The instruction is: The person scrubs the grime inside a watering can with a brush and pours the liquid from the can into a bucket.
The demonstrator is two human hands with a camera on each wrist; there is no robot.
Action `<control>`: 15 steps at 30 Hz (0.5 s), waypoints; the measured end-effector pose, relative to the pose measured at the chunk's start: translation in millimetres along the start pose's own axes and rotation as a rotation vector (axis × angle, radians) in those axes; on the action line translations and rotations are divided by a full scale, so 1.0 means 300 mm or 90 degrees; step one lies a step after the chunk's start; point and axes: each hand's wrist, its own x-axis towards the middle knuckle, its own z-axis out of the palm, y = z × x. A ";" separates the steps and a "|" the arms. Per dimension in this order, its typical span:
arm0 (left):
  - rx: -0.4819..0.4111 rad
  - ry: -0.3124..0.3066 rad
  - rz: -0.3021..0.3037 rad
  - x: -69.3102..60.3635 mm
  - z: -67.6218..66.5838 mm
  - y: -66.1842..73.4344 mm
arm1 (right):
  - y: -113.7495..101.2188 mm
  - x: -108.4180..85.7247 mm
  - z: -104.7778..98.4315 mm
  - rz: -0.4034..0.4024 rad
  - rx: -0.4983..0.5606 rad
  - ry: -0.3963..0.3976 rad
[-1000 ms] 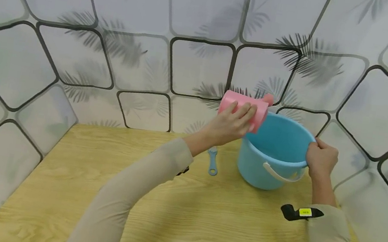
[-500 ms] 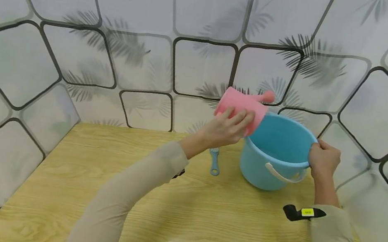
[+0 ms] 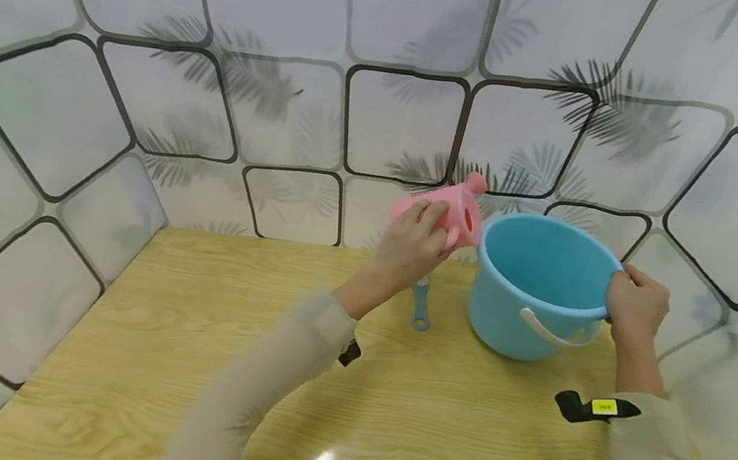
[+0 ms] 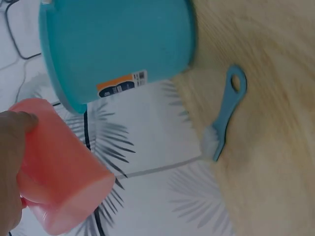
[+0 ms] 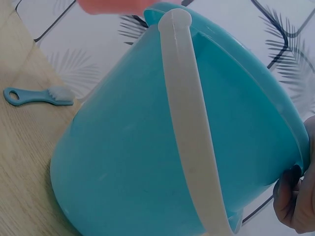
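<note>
My left hand (image 3: 401,255) grips a small pink watering can (image 3: 436,204) by its body, just left of the bucket's rim. The can lies tipped on its side, its opening facing right and its round-tipped spout pointing up and right. In the left wrist view the can's (image 4: 74,172) flat base shows, with part of my hand (image 4: 11,157) round it. A light blue bucket (image 3: 513,319) stands upright on the table. My right hand (image 3: 637,303) holds its rim on the right side. Its white handle (image 5: 187,113) hangs down at the front.
A small blue brush (image 3: 420,308) with white bristles lies on the wooden table (image 3: 234,369), left of the bucket. A patterned curtain (image 3: 399,123) of grey outlines and leaves encloses the back and sides. A label (image 4: 122,83) is stuck on the bucket's side.
The watering can has moved left, away from over the bucket's rim, and has turned so that its opening shows. My right hand stays on the rim. The head view has shifted slightly.
</note>
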 end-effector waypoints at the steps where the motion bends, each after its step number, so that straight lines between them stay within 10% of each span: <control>1: -0.024 -0.002 -0.034 -0.012 -0.005 0.002 | 0.000 -0.001 -0.001 0.005 -0.003 -0.001; 8: -0.131 0.044 -0.242 -0.094 -0.054 0.006 | -0.002 -0.007 -0.013 0.017 -0.044 -0.022; 15: -0.178 0.092 -0.354 -0.173 -0.095 -0.020 | 0.006 0.002 -0.035 0.058 0.065 -0.040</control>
